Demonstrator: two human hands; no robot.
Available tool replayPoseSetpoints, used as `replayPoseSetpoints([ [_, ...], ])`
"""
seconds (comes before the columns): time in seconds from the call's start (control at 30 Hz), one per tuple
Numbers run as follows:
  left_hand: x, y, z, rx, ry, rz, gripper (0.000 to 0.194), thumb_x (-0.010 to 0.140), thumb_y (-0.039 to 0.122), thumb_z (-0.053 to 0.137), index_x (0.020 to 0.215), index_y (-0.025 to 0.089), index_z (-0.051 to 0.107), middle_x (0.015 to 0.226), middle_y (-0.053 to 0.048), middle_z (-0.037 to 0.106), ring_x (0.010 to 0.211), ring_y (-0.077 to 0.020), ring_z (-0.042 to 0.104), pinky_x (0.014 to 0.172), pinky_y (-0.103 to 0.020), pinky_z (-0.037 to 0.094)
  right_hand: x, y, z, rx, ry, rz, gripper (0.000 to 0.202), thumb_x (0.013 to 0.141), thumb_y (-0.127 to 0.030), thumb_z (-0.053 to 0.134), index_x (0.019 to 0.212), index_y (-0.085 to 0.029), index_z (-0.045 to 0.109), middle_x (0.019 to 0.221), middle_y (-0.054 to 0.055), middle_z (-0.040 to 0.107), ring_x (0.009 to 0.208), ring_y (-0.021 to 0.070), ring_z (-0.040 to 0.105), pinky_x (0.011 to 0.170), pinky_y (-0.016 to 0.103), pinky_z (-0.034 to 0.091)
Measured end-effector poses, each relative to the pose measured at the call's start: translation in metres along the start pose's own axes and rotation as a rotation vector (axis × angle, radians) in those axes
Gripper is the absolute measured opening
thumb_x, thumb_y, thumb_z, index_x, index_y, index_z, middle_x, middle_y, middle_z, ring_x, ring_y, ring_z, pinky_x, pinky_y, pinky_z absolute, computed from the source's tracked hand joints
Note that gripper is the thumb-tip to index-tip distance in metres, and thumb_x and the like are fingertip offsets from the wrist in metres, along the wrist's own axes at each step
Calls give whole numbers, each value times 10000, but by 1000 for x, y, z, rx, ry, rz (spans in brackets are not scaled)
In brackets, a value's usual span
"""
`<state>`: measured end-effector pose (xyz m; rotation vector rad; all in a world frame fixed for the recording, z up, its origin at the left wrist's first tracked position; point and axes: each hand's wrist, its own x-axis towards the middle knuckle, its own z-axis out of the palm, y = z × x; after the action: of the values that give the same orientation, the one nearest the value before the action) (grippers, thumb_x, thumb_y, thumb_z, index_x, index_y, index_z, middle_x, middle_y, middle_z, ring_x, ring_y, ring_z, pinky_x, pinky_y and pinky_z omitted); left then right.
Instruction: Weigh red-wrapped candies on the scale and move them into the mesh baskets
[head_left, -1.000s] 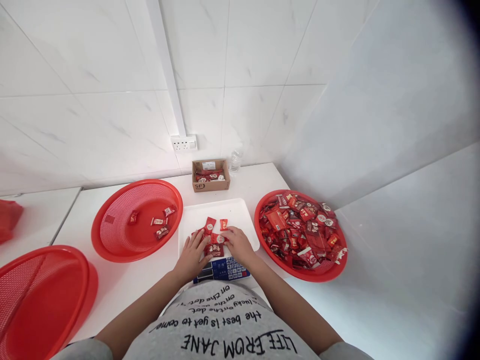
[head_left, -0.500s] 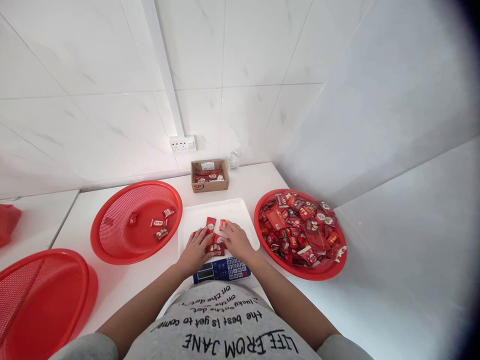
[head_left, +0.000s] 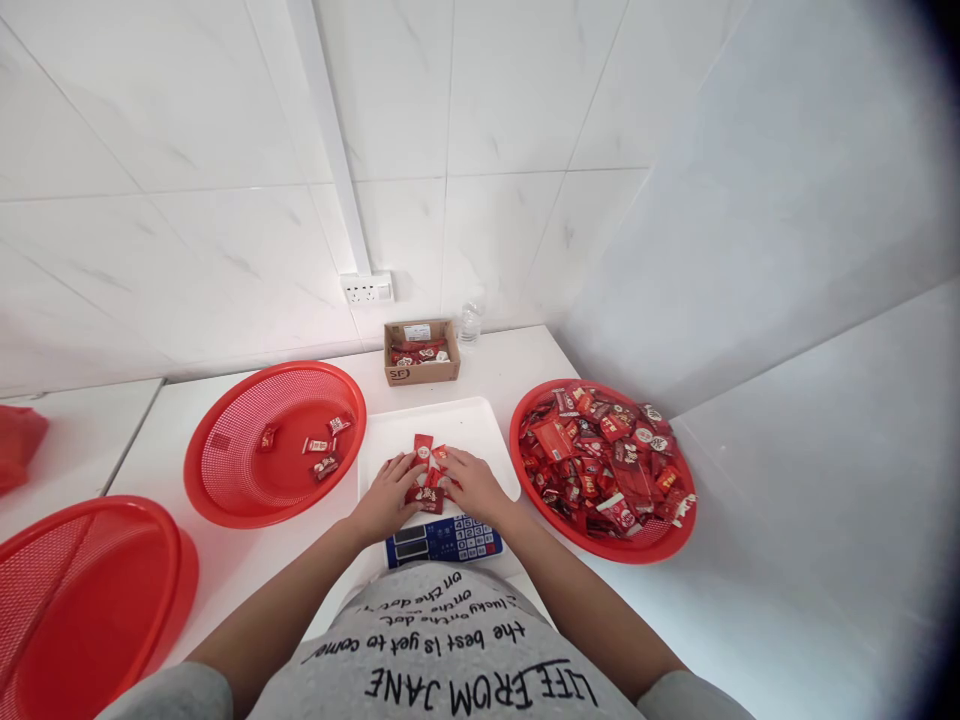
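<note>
1. In the head view, the left hand (head_left: 386,500) is lying over the left side of the small red packets on the scale's white tray (head_left: 480,425). Its fingers are spreading open with the thumb apart, apparently resting on the packets rather than closing around one.

2. The right hand (head_left: 474,487) is curving its fingers over the right side of the same group. Its fingertips are touching packets, but whether they are pinching one cannot be told.

3. The hands are facing each other across the group, which is probably bounding the loose packets from both sides. An upper red packet (head_left: 423,446) is pointing away from the person, and a darker red packet (head_left: 429,500) is lying crosswise near the tray's close edge, between the hands.

4. The blue keypad panel (head_left: 442,540) is facing the person just below the tray, so its buttons are lying within easy reach; any reading is too small to make out.

5. On the right, a full red basket (head_left: 615,551) is holding a heap of packets, its raised rim containing most of the pile. On the left, another red basket (head_left: 289,410) is holding only a few, and its wide mouth is leaving them easy to reach.

6. A small cardboard box (head_left: 422,373) is standing behind the tray on the white tabletop (head_left: 517,360), its open top exposing more packets. A clear plastic item (head_left: 471,322) is standing just beside it, near the wall.
</note>
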<state>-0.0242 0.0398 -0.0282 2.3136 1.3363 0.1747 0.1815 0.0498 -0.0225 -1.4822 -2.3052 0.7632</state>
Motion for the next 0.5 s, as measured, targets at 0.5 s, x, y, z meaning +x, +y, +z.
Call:
replayPoseSetpoints([
  [0.5,17,12,3,56,-51,-70,671,796,404,562,1385,212,302,1482,-105,225,1359,-311,147,1076,-516,165,-4,12,-4,113,43,162,517,767,-114,464,1277,-199,461,1303,75,480,1175,199,439,997,350,336],
])
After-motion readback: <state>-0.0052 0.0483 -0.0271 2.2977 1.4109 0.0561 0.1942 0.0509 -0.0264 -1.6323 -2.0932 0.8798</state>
